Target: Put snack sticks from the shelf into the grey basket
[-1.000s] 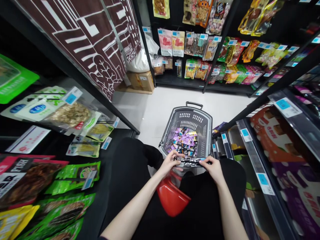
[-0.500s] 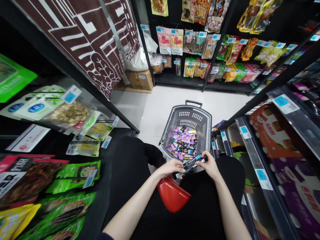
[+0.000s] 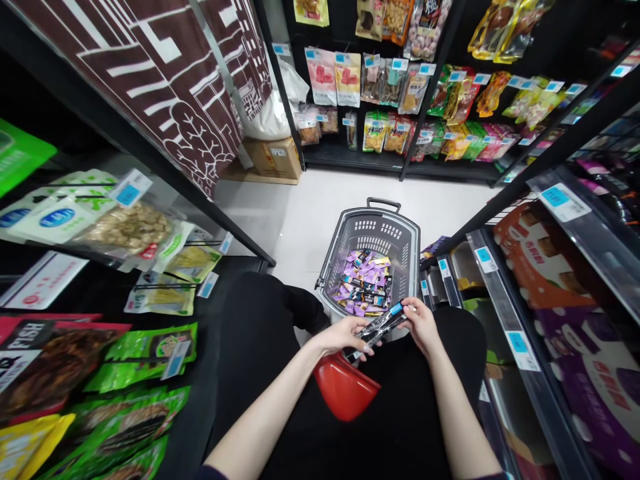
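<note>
Between my hands are slim black snack packets (image 3: 376, 325), slanting up to the right, one with a blue end. My left hand (image 3: 347, 335) grips their lower left end, and my right hand (image 3: 420, 325) pinches the upper right end. Just beyond, a grey shopping basket (image 3: 406, 257) stands on the floor with many purple and black small packets (image 3: 364, 283) inside. Below my left hand, a red scoop (image 3: 346, 390) rests against my lap; its handle is hidden by the hand.
Shelves with hanging snack bags (image 3: 150, 223) rise close on my left. To my right are shelf rails with price tags (image 3: 523, 350) and boxes (image 3: 565, 287). A rack of snack bags (image 3: 395, 87) stands ahead, beside a cardboard box (image 3: 274, 160) on the floor.
My right hand has shifted slightly up along the black packets, which now show more of their length. My left hand keeps its hold. The whole view has moved a little.
</note>
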The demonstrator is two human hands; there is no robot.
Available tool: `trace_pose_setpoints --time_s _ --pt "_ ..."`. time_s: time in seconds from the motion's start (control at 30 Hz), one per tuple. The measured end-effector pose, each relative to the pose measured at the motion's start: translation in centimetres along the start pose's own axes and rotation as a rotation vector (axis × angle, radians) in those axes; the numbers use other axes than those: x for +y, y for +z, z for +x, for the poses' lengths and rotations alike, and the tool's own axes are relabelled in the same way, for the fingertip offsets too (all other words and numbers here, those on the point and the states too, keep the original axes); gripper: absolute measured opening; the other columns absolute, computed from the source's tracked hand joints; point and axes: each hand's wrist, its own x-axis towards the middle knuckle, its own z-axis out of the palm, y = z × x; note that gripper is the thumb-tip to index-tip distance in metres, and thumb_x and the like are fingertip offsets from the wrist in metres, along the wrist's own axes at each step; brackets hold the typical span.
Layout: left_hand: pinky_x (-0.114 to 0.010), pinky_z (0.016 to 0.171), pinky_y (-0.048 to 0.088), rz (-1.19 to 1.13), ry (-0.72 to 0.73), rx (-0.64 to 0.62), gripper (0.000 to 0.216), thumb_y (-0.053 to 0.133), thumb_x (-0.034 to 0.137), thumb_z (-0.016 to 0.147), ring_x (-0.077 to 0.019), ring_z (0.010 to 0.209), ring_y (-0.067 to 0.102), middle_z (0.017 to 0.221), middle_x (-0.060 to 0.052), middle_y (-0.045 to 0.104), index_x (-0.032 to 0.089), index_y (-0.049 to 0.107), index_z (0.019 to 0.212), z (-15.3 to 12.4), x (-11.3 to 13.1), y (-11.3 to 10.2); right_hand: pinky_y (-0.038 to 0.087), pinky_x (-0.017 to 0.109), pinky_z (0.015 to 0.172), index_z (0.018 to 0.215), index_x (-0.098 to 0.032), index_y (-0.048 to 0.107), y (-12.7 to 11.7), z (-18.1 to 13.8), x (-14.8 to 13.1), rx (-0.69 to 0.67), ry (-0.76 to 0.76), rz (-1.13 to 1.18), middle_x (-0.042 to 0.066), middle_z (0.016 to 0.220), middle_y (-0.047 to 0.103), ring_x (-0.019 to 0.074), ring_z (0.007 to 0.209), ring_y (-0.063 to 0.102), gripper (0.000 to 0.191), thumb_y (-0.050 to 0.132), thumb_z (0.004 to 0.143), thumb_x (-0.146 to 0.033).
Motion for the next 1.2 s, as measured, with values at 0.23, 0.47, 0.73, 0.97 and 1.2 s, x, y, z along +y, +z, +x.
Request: trace_pose_setpoints --time_s 0.23,0.47,0.73,0.97,1.2 --pt "-0.036 0.087 0.048 -0.241 0.118 -0.161 0.068 0.077 0.008 0.054 -0.0262 0.104 0.06 0.121 -0.014 0.057 0.017 0.055 0.118 -0.9 0.3 0.1 0.051 0.026 0.043 0.078 -0.018 0.063 -0.7 0.3 -1.0 0.002 0.017 0.021 0.0 0.064 0.058 0.0121 0.05 0.054 0.024 0.072 0.06 -0.032" --pt "-0.04 0.104 0.034 -0.475 0.34 0.036 0.066 0.074 0.019 0.065 -0.0301 0.114 0.053 0.132 -0.015 0.048 0.017 0.045 0.124 -0.9 0.9 -0.3 0.055 0.031 0.07 0.086 -0.018 0.071 -1.1 -0.5 -2.5 -0.049 0.036 0.004 0.006 0.086 0.07 0.0175 0.072 0.065 0.029 0.075 0.061 -0.033" --pt "-0.03 0.071 0.056 -0.411 0.276 0.52 0.034 0.051 0.041 0.084 -0.023 0.085 0.068 0.106 -0.018 0.064 0.01 0.056 0.095 0.5 0.4 -1.4 0.044 0.029 0.053 0.074 -0.015 0.071 -0.9 0.5 -0.5 0.11 -0.109 -0.449 0.001 0.054 0.061 0.0163 0.052 0.055 0.037 0.072 0.059 -0.048" --pt "-0.019 0.036 0.044 -0.25 0.181 0.606 0.029 0.072 0.035 0.067 -0.0181 0.053 0.065 0.068 -0.009 0.069 0.009 0.066 0.078 0.3 0.5 -1.4 0.043 0.03 0.06 0.052 -0.017 0.061 -1.9 0.9 -0.5 0.219 -0.265 -0.64 0.0 0.056 0.052 0.0165 0.058 0.05 0.041 0.067 0.061 -0.056" --pt "-0.019 0.053 0.051 -0.261 0.263 0.793 0.025 0.076 0.034 0.058 -0.0108 0.055 0.06 0.058 -0.001 0.065 0.011 0.068 0.063 0.6 0.1 -2.0 0.046 0.03 0.051 0.057 -0.015 0.063 -0.9 0.2 -1.3 0.095 -0.005 -0.323 0.0 0.051 0.055 0.0169 0.049 0.054 0.04 0.072 0.055 -0.054"
